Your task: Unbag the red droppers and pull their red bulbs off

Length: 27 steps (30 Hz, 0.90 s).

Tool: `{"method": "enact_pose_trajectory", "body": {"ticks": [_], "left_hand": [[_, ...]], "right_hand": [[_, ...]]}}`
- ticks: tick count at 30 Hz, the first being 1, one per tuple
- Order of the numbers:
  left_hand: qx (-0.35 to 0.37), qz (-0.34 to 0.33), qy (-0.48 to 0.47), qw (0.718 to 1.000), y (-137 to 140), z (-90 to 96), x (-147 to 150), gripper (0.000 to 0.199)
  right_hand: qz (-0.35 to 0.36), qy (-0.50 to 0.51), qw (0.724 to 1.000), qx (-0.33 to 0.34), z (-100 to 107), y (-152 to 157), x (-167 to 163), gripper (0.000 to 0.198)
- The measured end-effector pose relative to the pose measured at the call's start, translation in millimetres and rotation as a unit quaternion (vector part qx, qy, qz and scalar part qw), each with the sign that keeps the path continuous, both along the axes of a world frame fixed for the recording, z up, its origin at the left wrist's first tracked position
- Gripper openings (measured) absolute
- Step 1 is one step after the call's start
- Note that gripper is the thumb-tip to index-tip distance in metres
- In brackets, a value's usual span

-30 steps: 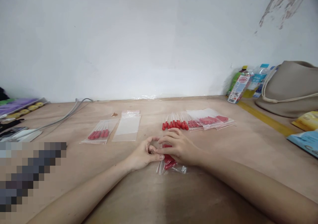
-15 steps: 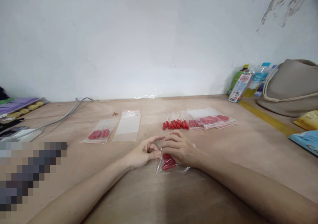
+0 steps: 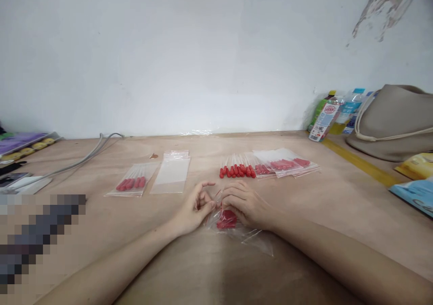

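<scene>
A clear zip bag [image 3: 213,223] with red-tipped pieces [image 3: 227,219] inside lies on the table between my hands. My left hand [image 3: 196,208] pinches the bag's left edge between thumb and curled fingers, its index finger stretched out above. From the right, my right hand [image 3: 245,203] curls over the bag, fingers closed on its upper part and hiding some of the contents. Just beyond it lies a row of loose red-tipped white sticks [image 3: 237,170]. Filled bags [image 3: 283,164] overlap to their right. Another filled bag [image 3: 130,183] lies at the left, beside a stack of flat clear bags [image 3: 172,174].
Bottles [image 3: 352,108], a carton [image 3: 324,122] and a grey-brown bag [image 3: 389,120] stand at the back right. Yellow and blue packets [image 3: 412,196] lie at the right edge. A grey cable [image 3: 91,154] crosses the left side near a purple-and-yellow pack [image 3: 30,145].
The bag between my hands has shifted and crumpled, and a clear corner now sticks out toward me under my right hand. My left hand's index finger has lifted off the bag.
</scene>
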<state>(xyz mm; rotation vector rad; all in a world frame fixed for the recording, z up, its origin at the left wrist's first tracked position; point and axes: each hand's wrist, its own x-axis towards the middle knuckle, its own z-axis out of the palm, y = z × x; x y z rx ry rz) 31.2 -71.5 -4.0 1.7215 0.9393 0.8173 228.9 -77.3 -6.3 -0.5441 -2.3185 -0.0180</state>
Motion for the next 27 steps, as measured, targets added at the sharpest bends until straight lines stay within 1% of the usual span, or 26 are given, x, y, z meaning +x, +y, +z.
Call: {"method": "enact_pose_trajectory", "body": {"ticks": [3,4,6,9,11,12,14,15,17,19,21,23,27], "left_hand": [[0.108,0.003,0.067,0.992,-3.9,-1.8,0.0,0.014],[0.139,-0.003,0.093,0.986,-4.6,-1.2,-0.2,0.01],[0.18,-0.015,0.134,0.974,-5.1,0.5,-0.9,0.014],[0.223,-0.021,0.16,0.961,-4.7,0.5,-2.8,0.023],[0.259,-0.009,0.171,0.951,-4.5,-1.8,-4.2,0.028],[0.281,0.006,0.178,0.943,-4.4,-2.9,-4.7,0.03],[0.315,0.035,0.195,0.928,-4.4,-3.7,-4.8,0.031],[0.323,0.037,0.204,0.923,-4.1,-3.2,-4.2,0.029],[0.318,0.009,0.207,0.925,-2.9,-0.6,-2.2,0.027],[0.3,-0.034,0.189,0.934,-0.4,2.0,-0.1,0.029],[0.288,-0.058,0.167,0.941,2.9,3.0,1.0,0.032],[0.272,-0.072,0.164,0.945,5.7,2.6,0.7,0.033],[0.241,-0.087,0.202,0.945,5.9,5.4,-0.4,0.037]], "right_hand": [[-0.012,0.036,0.999,-0.004,-0.8,-0.7,1.5,0.012],[-0.015,0.047,0.999,-0.003,-1.0,-1.0,1.4,0.012],[-0.021,0.058,0.998,-0.005,-1.4,-1.2,0.9,0.014],[-0.05,0.08,0.995,-0.022,-2.0,-1.1,2.5,0.016],[-0.091,0.086,0.991,-0.051,-1.8,-2.1,6.9,0.016],[-0.112,0.077,0.988,-0.072,-1.3,-3.5,10.1,0.017],[-0.149,0.038,0.981,-0.119,0.2,-8.2,17.9,0.025],[-0.163,0.015,0.976,-0.141,0.9,-11.4,21.9,0.03],[-0.182,-0.024,0.966,-0.181,1.6,-17.9,29.1,0.038],[-0.193,-0.04,0.958,-0.21,0.5,-22.4,34.0,0.039],[-0.191,-0.039,0.955,-0.222,-2.4,-22.9,36.5,0.038],[-0.181,-0.034,0.96,-0.212,-6.4,-19.7,37.2,0.034],[-0.156,-0.037,0.975,-0.151,-14.6,-9.3,37.2,0.028]]}}
